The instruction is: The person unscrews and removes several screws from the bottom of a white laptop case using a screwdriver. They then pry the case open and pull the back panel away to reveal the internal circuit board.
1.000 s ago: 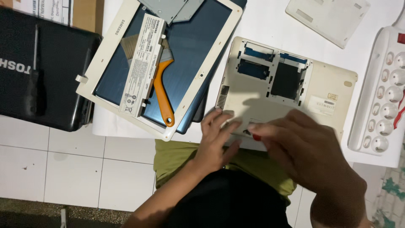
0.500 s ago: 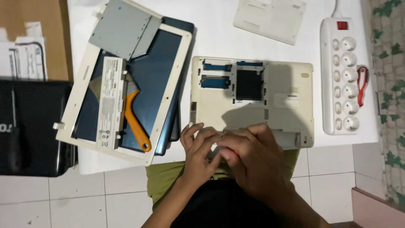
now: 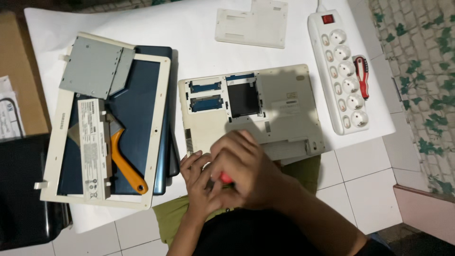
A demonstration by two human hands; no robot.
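At lower centre, your right hand is curled shut on a red-handled tool (only a sliver of handle shows), while your left hand, fingers bent and how tightly they grip hidden, presses beside it at the near edge of the overturned white laptop base. Farther up the frame lie a detached white cover panel and, at upper right, a white power strip touching a red screwdriver.

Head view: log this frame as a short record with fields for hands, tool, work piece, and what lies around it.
left hand: at the near edge of the laptop base
right hand: closed over a red-handled tool, tip hidden
laptop base: upside down, bay covers off, slots bare
cover: lies apart, far side
power strip: right of base, red screwdriver on it
left side: white bezel, battery, orange pry tool, drive
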